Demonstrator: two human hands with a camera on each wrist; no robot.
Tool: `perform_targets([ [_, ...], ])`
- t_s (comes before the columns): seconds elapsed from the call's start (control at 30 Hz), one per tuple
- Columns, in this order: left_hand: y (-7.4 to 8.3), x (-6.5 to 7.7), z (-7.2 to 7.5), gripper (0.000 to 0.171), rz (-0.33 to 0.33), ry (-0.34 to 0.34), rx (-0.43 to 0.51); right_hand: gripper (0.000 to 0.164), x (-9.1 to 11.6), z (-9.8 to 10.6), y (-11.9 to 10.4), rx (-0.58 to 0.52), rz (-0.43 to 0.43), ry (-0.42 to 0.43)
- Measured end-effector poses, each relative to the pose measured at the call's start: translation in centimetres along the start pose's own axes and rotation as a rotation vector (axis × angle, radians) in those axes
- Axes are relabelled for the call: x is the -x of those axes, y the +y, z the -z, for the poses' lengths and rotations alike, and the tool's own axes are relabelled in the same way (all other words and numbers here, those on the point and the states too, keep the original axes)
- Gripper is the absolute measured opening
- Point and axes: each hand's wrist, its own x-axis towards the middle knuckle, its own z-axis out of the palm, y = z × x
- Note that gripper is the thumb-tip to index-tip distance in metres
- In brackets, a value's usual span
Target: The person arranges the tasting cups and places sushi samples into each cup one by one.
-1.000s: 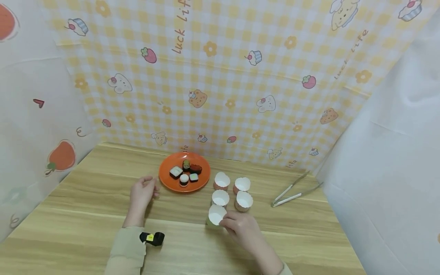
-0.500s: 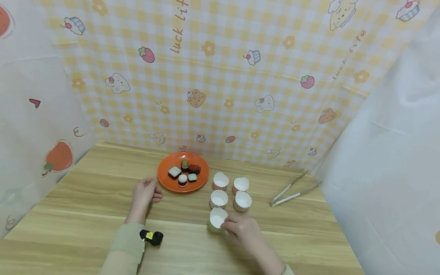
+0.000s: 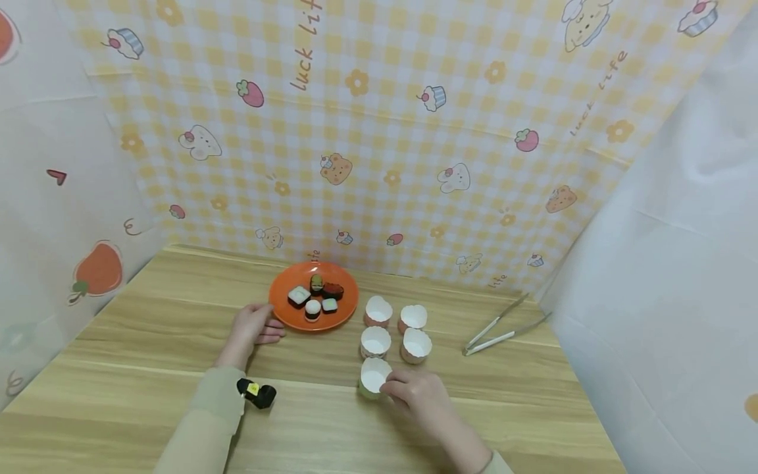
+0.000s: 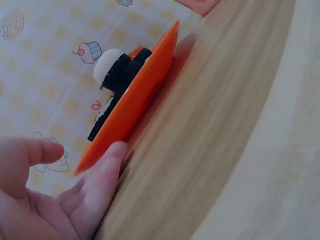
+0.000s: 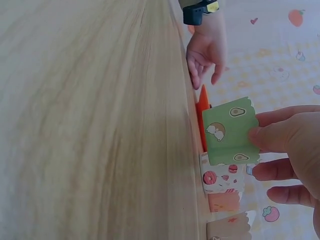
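Observation:
My right hand (image 3: 419,396) pinches the rim of a green paper baking cup (image 5: 231,131) printed with avocados, thumb outside and a finger inside. The cup stands upright at the near end of a left row of baking cups, just in front of a white one with a doughnut print (image 5: 220,176). At the left edge of the orange plate (image 3: 283,316) is my left hand (image 3: 253,327). In the left wrist view its straight fingers (image 4: 102,175) reach under the plate's rim, while the thumb stands apart above. Several toy sushi pieces (image 3: 312,310) lie on the plate.
Further baking cups stand in two rows, among them a right near cup (image 3: 416,347) and a far left cup (image 3: 378,312). Metal tongs (image 3: 494,339) lie spread at the right. A patterned cloth (image 3: 379,131) hangs behind the wooden table (image 3: 308,421).
My left hand has moved right to the plate's rim, its fingers opening out. My right hand has brought the green cup slightly nearer to me, away from the cup behind it.

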Motion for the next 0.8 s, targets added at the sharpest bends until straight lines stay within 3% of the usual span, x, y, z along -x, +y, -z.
perform_targets([
  [0.13,-0.05,-0.4,0.37,0.054,0.029,-0.09,0.024,0.024,-0.04,-0.06,0.19,0.005,0.03,0.023],
  [0.43,0.07,-0.64,0.53,0.047,0.038,-0.204,0.02,0.024,-0.1,-0.19,0.28,0.002,-0.002,0.013],
  [0.8,-0.23,-1.13,0.5,0.039,0.014,-0.225,-0.02,0.018,0.08,-0.23,0.32,-0.013,0.0,-0.029],
])
